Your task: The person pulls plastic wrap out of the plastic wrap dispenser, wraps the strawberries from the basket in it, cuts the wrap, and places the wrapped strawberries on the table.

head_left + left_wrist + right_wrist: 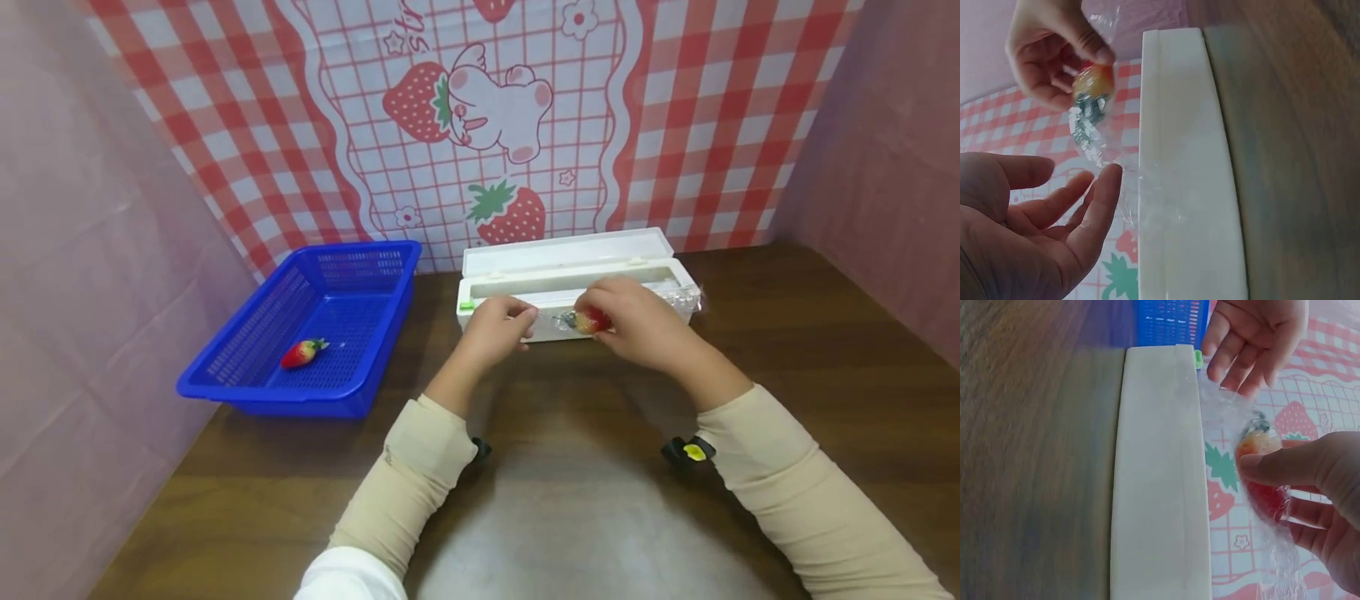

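My right hand pinches a red and yellow strawberry between thumb and fingers. Clear plastic film is wrapped round the fruit, and its loose ends trail off both sides. The strawberry is above the front edge of a long white cling film box, green leaf end towards the left. Facing it, my left hand has its thumb and fingers apart, with fingertips at the film's loose end in the left wrist view. The box's lid is raised at the back.
On the left stands a blue plastic basket with another strawberry lying in it. A small green piece sits at the box's left end. Crumpled film hangs at its right end. A checked strawberry-print cloth rises behind the table.
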Tool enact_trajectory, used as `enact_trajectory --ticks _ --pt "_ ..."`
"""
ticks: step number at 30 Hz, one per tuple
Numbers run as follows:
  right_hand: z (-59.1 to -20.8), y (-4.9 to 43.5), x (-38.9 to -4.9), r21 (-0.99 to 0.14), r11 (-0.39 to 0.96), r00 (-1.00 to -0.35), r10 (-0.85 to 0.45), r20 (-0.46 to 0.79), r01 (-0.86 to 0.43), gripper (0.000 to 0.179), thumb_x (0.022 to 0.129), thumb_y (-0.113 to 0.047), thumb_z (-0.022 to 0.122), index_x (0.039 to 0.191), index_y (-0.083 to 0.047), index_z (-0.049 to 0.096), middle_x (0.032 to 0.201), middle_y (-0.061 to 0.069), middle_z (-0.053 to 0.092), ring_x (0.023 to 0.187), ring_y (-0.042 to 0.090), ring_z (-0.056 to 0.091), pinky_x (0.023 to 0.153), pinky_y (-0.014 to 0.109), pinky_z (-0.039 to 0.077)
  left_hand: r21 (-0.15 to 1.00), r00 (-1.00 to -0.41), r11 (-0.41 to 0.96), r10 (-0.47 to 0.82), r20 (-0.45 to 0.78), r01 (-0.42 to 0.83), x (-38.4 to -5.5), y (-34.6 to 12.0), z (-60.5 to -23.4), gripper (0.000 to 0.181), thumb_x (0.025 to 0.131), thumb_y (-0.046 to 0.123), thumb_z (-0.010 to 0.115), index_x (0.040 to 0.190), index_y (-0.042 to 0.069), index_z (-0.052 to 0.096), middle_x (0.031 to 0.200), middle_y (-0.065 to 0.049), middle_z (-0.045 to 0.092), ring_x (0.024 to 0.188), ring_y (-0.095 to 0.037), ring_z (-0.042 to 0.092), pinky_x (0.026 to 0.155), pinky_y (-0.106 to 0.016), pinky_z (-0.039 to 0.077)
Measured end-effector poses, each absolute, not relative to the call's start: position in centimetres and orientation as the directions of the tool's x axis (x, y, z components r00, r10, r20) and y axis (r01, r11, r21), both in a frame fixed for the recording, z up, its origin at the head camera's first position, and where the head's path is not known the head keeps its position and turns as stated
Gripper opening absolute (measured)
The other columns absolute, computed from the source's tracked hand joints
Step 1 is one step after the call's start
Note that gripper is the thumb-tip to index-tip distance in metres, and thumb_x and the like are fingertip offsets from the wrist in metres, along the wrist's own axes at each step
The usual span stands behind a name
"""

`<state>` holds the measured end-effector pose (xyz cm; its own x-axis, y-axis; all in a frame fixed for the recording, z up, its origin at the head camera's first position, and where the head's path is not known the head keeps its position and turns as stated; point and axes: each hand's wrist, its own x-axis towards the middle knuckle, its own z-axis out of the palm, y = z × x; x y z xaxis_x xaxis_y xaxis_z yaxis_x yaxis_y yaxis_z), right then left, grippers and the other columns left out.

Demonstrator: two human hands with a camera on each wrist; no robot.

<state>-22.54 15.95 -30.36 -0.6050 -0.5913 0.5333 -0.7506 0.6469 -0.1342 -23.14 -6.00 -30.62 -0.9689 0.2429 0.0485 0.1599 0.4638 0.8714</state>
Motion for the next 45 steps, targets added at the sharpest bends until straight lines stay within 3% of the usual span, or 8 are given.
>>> enact_trajectory --ticks 4,10,17,21,25,29,39,45 --pt "-30.4 15.6 -22.4 -0.14 0.587 -0.543 -0.597 0.591 -0.797 0.04 0.063 0.008 0.085 0.098 0.0 0.066 0.093 0.013 0.064 0.09 0.03 0.057 0.084 0.048 0.051 0.941 -0.97 0.331 0.242 -0.018 0.065 -23.2 -5.7 -31.1 0.036 0.101 0.022 0.053 0.114 -0.01 0.063 0.097 -0.016 0.063 0.08 -0.023 0.063 0.077 -0.041 0.058" --pt "-30.5 15.0 -22.0 -0.19 0.551 -0.536 -0.578 0.615 -0.813 0.045 0.062 0.006 0.088 0.102 -0.001 0.067 0.103 0.012 0.066 0.098 0.028 0.058 0.089 0.049 0.051 0.997 -0.954 0.06 0.294 -0.053 -0.037 -23.3 -5.4 -31.3 0.042 0.105 0.022 0.044 0.12 -0.016 0.056 0.107 -0.019 0.061 0.098 -0.024 0.06 0.088 -0.036 0.054" --pt "-30.4 14.5 -21.7 -0.202 0.514 -0.51 -0.576 0.639 -0.834 0.048 0.062 0.006 0.088 0.104 -0.001 0.067 0.103 0.012 0.066 0.097 0.027 0.059 0.086 0.047 0.053 0.977 -0.931 -0.192 0.364 -0.016 -0.092 -23.1 -5.3 -31.0 0.041 0.103 0.018 0.047 0.125 -0.016 0.049 0.101 -0.009 0.059 0.09 -0.014 0.059 0.087 -0.026 0.053" --pt "-30.4 14.4 -21.6 -0.208 0.502 -0.505 -0.578 0.641 -0.839 0.049 0.062 0.003 0.089 0.106 -0.001 0.067 0.104 0.011 0.065 0.099 0.026 0.059 0.086 0.044 0.054 0.977 -0.916 -0.201 0.401 0.02 -0.067 -23.0 -5.2 -30.9 0.034 0.1 0.013 0.053 0.121 -0.014 0.053 0.105 -0.006 0.06 0.092 -0.012 0.058 0.082 -0.023 0.052" --pt "-30.5 14.3 -21.5 -0.211 0.49 -0.498 -0.581 0.644 -0.846 0.049 0.064 0.003 0.088 0.107 0.0 0.067 0.105 0.012 0.065 0.099 0.026 0.059 0.087 0.044 0.054 0.981 -0.892 -0.18 0.452 0.021 -0.068 -22.8 -5.1 -30.9 0.037 0.096 0.007 0.057 0.127 -0.013 0.052 0.117 -0.014 0.062 0.093 -0.012 0.06 0.086 -0.026 0.052" --pt "-30.6 14.2 -21.6 -0.195 0.474 -0.474 -0.591 0.652 -0.859 0.047 0.066 0.003 0.087 0.108 -0.001 0.068 0.105 0.011 0.066 0.099 0.025 0.058 0.087 0.043 0.053 0.983 -0.884 -0.172 0.467 0.021 -0.068 -22.6 -4.8 -31.0 0.036 0.093 0.0 0.06 0.126 -0.013 0.053 0.114 -0.019 0.066 0.086 -0.013 0.065 0.091 -0.034 0.053" --pt "-30.2 14.2 -21.4 -0.17 0.489 -0.466 -0.586 0.663 -0.856 0.049 0.066 0.0 0.088 0.111 -0.002 0.068 0.106 0.011 0.064 0.098 0.025 0.058 0.087 0.044 0.052 0.989 -0.921 -0.148 0.386 0.053 -0.005 -22.8 -4.5 -31.3 0.034 0.088 -0.004 0.067 0.121 -0.012 0.061 0.111 -0.019 0.069 0.085 -0.013 0.066 0.083 -0.032 0.056" --pt "-29.3 15.0 -21.3 -0.192 0.539 -0.477 -0.461 0.748 -0.82 0.048 0.065 0.003 0.088 0.108 0.003 0.067 0.104 0.015 0.063 0.095 0.028 0.058 0.082 0.045 0.052 0.979 -0.957 -0.197 0.268 0.112 0.059 -23.0 -4.6 -31.3 0.035 0.086 -0.002 0.07 0.12 -0.009 0.064 0.1 -0.009 0.068 0.085 -0.012 0.062 0.077 -0.024 0.054"
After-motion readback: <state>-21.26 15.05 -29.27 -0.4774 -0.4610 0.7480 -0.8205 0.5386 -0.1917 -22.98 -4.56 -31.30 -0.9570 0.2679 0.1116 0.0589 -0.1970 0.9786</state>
